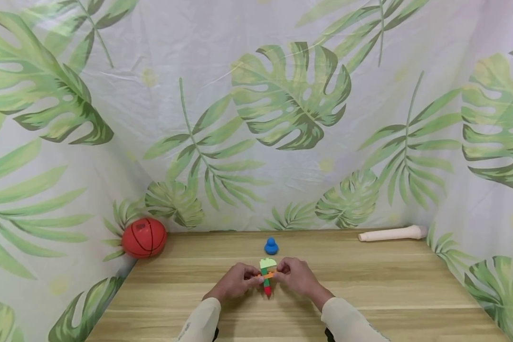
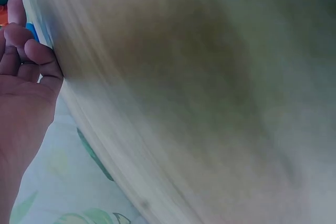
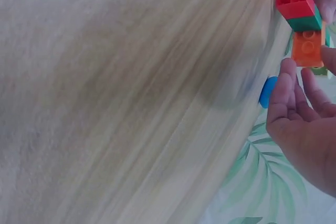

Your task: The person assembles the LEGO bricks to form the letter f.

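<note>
A small figure of stacked toy building blocks stands between both hands in the head view. A pale green block [image 1: 268, 262] tops it, an orange block [image 1: 268, 275] crosses its middle, and a green block [image 1: 267, 282] and a red block [image 1: 268, 290] point toward the person. My left hand [image 1: 240, 280] pinches the figure at its left side. On the other side my right hand [image 1: 298, 278] pinches the orange block's right end. The right wrist view shows the orange block's hollow underside [image 3: 307, 51] close to the right fingertips. Only slivers of blocks appear in the left wrist view.
A blue knob-shaped toy [image 1: 271, 246] sits just beyond the hands. At the table's back left is a red ball [image 1: 144, 238] with black lines; a whitish microphone-shaped object [image 1: 392, 233] lies back right. A leaf-patterned cloth [image 1: 290, 190] hangs behind the wooden table [image 1: 188, 266].
</note>
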Demonstrator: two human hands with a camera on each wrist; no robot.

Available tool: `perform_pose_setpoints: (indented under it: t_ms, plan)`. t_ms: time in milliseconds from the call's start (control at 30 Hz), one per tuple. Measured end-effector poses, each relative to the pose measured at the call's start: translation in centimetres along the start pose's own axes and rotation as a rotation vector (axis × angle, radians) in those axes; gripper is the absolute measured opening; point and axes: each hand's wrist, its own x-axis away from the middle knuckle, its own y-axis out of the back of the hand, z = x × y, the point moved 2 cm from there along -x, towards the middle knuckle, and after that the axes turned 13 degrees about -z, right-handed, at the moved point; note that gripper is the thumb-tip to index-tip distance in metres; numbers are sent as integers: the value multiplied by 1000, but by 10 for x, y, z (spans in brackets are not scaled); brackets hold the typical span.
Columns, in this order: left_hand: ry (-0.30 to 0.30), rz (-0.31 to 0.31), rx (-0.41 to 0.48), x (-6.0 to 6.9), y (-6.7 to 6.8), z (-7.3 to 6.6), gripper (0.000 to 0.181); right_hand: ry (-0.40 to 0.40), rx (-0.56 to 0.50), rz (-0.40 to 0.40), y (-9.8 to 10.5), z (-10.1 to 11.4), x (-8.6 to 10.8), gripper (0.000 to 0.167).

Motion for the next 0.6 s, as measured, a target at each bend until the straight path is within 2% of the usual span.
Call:
perform_pose_setpoints:
  t_ms: [233,467,600]
  plan:
    - [1,7,-31,0,-2,2,23,-55,1,31,-3,-1,4,14]
    - [-57,18,-49,0,-3,2,24,-76,19,31,-7,0,8,14]
    - [-68,12,-78,1,-4,0,24,-79,41,24,-9,-1,9,14]
